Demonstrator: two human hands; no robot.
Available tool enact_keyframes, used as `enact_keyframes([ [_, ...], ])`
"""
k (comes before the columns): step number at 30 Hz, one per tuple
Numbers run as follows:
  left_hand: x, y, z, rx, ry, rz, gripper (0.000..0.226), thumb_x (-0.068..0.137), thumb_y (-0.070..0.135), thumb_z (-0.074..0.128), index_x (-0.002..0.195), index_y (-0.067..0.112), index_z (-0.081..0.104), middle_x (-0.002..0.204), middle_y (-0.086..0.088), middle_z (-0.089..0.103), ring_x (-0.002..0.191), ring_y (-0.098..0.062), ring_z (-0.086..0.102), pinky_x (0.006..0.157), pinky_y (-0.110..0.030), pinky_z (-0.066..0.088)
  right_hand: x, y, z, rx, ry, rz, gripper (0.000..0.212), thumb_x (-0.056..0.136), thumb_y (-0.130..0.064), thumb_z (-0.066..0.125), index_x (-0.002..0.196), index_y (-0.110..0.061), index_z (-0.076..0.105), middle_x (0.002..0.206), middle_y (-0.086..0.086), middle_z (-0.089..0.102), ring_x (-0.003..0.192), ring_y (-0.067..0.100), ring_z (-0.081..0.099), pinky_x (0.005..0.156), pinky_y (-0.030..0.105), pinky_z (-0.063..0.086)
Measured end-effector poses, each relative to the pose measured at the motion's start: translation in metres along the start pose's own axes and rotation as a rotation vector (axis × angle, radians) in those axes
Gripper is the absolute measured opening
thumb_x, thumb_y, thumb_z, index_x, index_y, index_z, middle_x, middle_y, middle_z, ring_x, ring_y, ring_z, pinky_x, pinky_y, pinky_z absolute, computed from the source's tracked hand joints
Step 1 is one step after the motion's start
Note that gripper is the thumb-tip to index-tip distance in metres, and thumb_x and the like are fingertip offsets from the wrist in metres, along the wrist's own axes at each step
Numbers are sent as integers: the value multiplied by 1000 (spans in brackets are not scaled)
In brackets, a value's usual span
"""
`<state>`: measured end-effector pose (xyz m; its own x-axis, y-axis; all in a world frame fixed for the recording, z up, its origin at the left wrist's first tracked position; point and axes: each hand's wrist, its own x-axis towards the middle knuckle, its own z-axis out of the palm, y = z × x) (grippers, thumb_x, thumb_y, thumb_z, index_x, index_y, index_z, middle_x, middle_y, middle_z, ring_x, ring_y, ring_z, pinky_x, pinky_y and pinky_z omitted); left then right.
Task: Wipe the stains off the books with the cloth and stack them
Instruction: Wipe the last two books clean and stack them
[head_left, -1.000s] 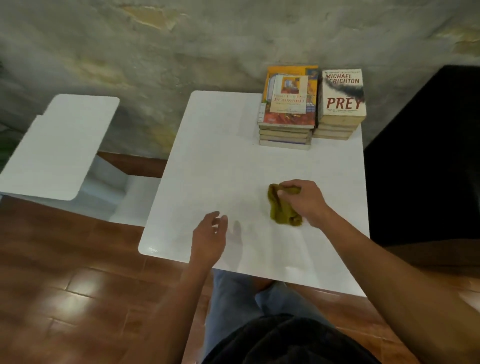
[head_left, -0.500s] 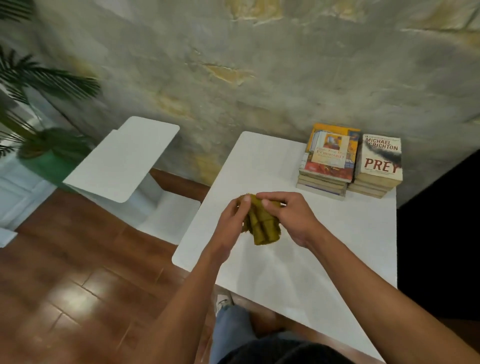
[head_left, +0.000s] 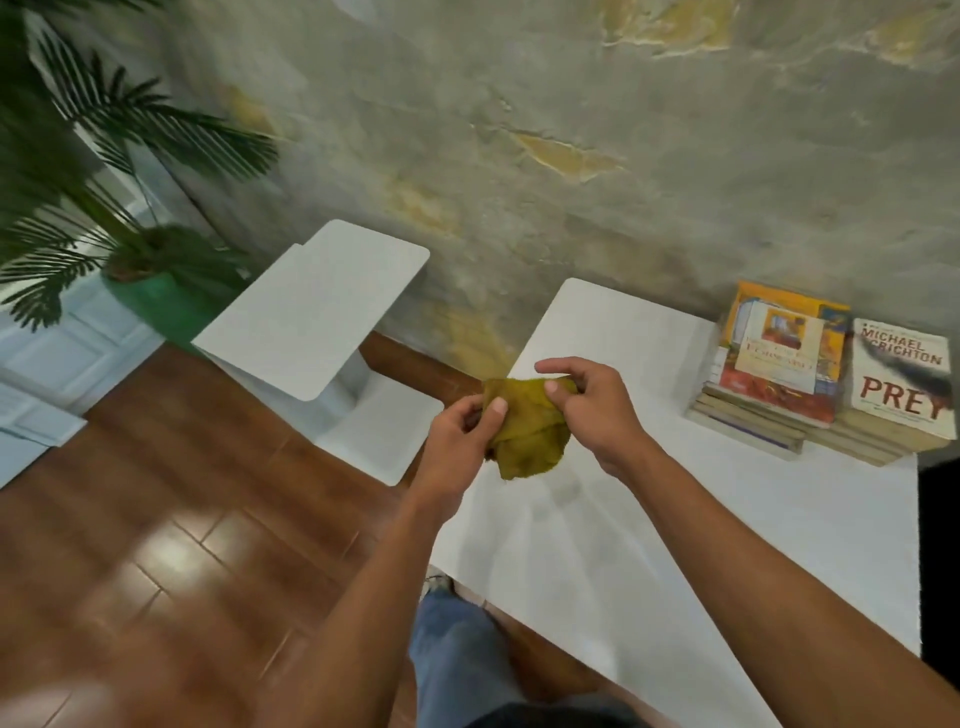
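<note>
A crumpled olive-yellow cloth hangs in the air above the left edge of the white table. My left hand pinches its left side and my right hand pinches its top right corner. Two stacks of books stand at the table's far right against the wall: a stack topped by an orange-and-red cover and, to its right, a stack topped by a white "PREY" paperback. Both hands are well left of the books.
A second white table stands to the left, with a white seat between the two tables. A potted palm in a green pot is at far left. Wooden floor lies below; a rough grey wall runs behind.
The cloth was lifted off the table by my right hand, then my left hand took hold too. Both hands now pull it a little apart. The camera swung left and up.
</note>
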<state>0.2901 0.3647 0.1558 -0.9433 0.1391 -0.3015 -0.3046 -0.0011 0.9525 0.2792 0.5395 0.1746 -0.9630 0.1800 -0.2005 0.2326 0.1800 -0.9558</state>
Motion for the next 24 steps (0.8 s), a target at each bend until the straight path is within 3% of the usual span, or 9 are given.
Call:
enact_keyframes([
  [3,27,-3,-43,-63,1,-79,39,91,34,70,125,17,64,115,-2,73,105,-22,71,88,-39,60,36,2,48,47,48,73,24,97,-8,60,99,-29,72,110,4,68,102,21,65,85,35,59],
  [7,77,-11,-112,-75,96,-136,47,83,35,77,122,11,66,112,-9,74,105,-27,71,89,-43,59,88,5,119,91,63,156,13,93,-16,69,97,-27,73,108,-1,70,103,18,66,91,42,58],
  [10,119,-20,-174,-44,207,-181,28,89,26,76,112,12,71,102,-7,76,99,-26,73,83,-35,60,129,10,182,78,35,198,8,89,-18,74,91,-26,75,103,-5,73,98,15,68,91,44,58],
  [16,186,-37,-275,98,310,-239,25,95,23,70,117,11,70,101,-2,75,92,-10,72,77,-22,58,186,20,292,41,-82,290,17,88,-7,73,94,-23,73,100,-5,71,96,11,67,90,35,58],
  [20,218,-54,-328,165,378,-255,26,96,25,68,120,15,70,108,-3,73,99,-14,70,75,-19,57,214,33,349,-7,-167,312,18,87,-4,72,95,-20,73,98,-4,71,96,13,67,86,29,58],
  [24,247,-71,-370,210,437,-274,22,95,20,70,116,16,69,103,-2,72,95,-14,69,72,-21,58,239,52,395,-95,-201,298,17,86,-5,73,87,-22,75,90,-10,70,85,7,66,75,22,56],
])
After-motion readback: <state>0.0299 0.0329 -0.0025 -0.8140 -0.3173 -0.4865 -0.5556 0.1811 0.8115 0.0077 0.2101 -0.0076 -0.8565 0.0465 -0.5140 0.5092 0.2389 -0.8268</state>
